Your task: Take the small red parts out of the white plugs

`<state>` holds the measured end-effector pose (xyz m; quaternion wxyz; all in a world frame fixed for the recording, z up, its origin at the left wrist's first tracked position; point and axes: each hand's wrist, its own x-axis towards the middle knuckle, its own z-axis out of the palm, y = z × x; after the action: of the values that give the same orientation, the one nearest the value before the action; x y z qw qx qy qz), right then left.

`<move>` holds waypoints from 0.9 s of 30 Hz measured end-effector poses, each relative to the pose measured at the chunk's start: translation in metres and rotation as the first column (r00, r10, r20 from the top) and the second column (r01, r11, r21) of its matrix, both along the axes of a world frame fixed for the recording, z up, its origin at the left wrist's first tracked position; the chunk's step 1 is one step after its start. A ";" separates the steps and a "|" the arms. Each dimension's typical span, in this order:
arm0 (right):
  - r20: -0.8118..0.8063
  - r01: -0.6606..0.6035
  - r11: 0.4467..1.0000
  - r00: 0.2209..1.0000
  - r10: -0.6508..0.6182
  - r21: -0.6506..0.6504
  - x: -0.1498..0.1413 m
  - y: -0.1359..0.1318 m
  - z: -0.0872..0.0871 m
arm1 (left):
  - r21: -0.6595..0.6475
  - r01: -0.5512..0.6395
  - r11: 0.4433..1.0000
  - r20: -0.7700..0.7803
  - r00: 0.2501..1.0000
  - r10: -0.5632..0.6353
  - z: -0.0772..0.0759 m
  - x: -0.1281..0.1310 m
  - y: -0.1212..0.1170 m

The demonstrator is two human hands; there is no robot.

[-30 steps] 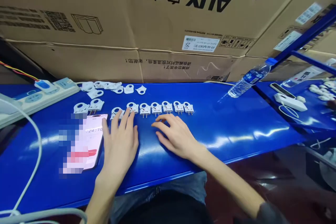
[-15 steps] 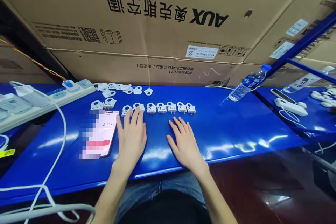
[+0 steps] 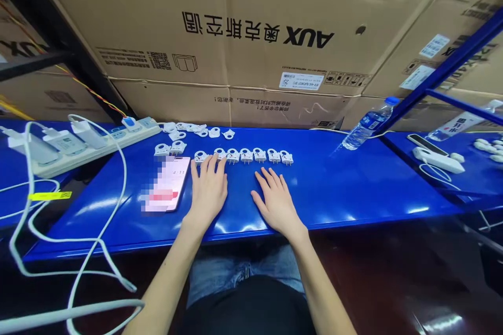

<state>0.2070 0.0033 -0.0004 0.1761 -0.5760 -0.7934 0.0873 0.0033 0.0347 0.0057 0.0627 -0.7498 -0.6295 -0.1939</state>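
My left hand (image 3: 208, 186) lies flat on the blue table (image 3: 346, 188), fingers stretched out. Its fingertips reach the left part of a row of small white plugs (image 3: 246, 155) with ring-shaped tops and metal prongs; whether they touch is hard to tell. To its left lies a phone (image 3: 181, 180) with a lit, partly blurred screen. My right hand (image 3: 275, 199) also rests flat, fingers spread, just in front of the row's right end (image 3: 286, 157). Neither hand holds anything. Two more plugs (image 3: 170, 148) sit behind the phone, and several others (image 3: 196, 128) lie in a cluster farther back.
A large cardboard box (image 3: 251, 68) stands along the back edge. On the left is a power strip (image 3: 106, 144) with chargers and white cables (image 3: 121, 183). A water bottle (image 3: 367, 125) leans at the right, near a blue frame post (image 3: 444, 68).
The camera view has shifted, so the table and phone appear farther right and slightly higher. Both hands keep the same flat pose, and the plugs have not visibly moved on the table.
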 end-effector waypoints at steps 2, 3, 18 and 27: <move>0.002 0.000 1.000 1.000 0.000 -0.003 0.000 -0.001 0.000 | 0.003 -0.004 1.000 0.007 1.000 0.004 -0.001 0.000 0.000; 0.004 0.002 1.000 1.000 -0.001 -0.002 0.001 -0.001 0.001 | 0.004 -0.002 1.000 0.009 1.000 0.002 -0.001 0.000 0.000; 0.013 0.014 1.000 1.000 -0.014 -0.004 0.000 -0.003 0.003 | 0.065 0.017 0.998 0.030 0.999 -0.019 -0.004 0.000 -0.002; 0.072 0.019 0.999 0.997 -0.016 -0.044 -0.002 -0.003 0.009 | 0.088 0.102 0.991 0.114 0.987 -0.111 -0.014 0.004 -0.031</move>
<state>0.2051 0.0006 0.0083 0.1354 -0.5896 -0.7920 0.0825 0.0078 0.0037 -0.0086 0.0454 -0.7664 -0.5827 -0.2666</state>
